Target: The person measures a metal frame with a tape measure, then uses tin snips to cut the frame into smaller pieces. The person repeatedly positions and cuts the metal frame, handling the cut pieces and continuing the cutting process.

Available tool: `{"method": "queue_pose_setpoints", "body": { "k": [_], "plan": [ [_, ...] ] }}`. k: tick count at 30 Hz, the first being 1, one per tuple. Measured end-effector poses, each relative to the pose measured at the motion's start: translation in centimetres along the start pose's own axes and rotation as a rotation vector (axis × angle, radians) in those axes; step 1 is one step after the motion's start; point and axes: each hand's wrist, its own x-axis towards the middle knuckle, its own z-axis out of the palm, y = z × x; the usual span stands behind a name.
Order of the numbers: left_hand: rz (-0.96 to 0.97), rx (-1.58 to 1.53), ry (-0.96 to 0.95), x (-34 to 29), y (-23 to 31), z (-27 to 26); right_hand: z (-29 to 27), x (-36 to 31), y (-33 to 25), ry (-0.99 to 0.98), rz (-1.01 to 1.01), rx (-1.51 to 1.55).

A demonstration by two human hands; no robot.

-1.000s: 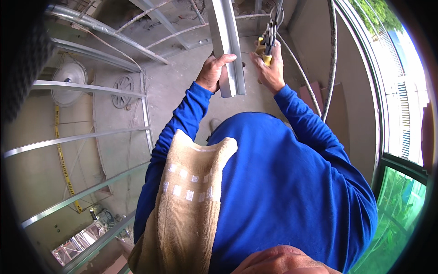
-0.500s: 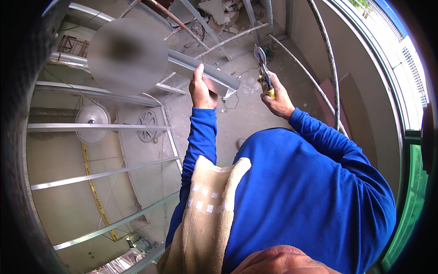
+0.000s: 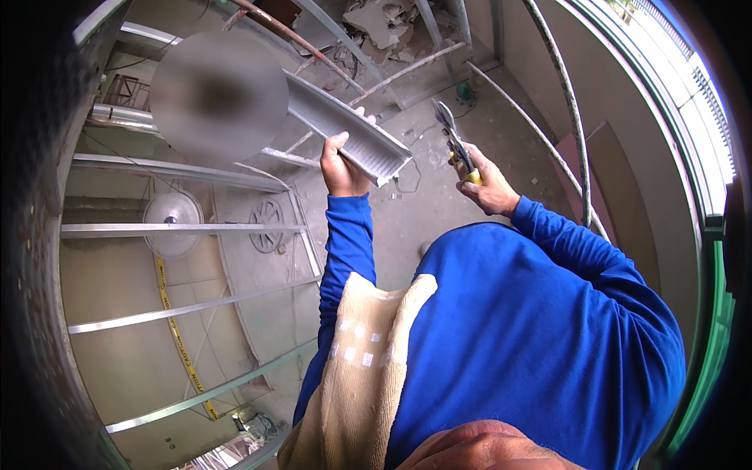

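Nearest of all, a tan towel [image 3: 362, 376] hangs over the left side of a blue long-sleeved shirt [image 3: 540, 337]. Beyond it, the left hand [image 3: 345, 168] is closed round a U-shaped steel channel [image 3: 352, 133] near its close end, thumb over one flange, fingertips showing past the other. The channel slants away up and to the left, its far end lost behind a blurred patch. Off to the right, well apart from it, the right hand [image 3: 489, 183] is wrapped round the yellow-gripped handles of tin snips [image 3: 447, 124], whose blades touch nothing; how far those blades are parted, I cannot tell.

So no cut is under way. The channel's near end is a bare edge, fastened to nothing; whether it is already trimmed does not show, and the hidden end cannot be judged. To the left, steel studs [image 3: 188, 229] already stand as an open frame, with yellow barrier tape [image 3: 178, 338] beyond. Farthest off, broken board [image 3: 374, 22] lies heaped on the floor [image 3: 432, 205].
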Motion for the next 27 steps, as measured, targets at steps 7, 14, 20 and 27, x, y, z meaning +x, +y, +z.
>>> {"method": "queue_pose_setpoints", "body": {
  "k": [7, 14, 20, 27],
  "plan": [
    [-0.067, -0.166, 0.202, -1.1, -3.1, -0.1, 0.6, 2.1, -1.9, 0.017, 0.126, 0.512],
    [-0.154, -0.13, 0.174, -3.4, -6.1, 0.8, 0.2, 4.2, -3.1, 0.096, 0.102, 0.499],
    [-0.433, 0.024, 0.104, -6.2, -7.2, 0.9, -0.2, 4.4, -3.1, 0.129, 0.072, 0.477],
    [-0.212, 1.204, -0.334, -8.8, 0.2, 1.9, -4.2, 4.6, -3.3, -0.062, 0.094, 0.288]
  ]
}}
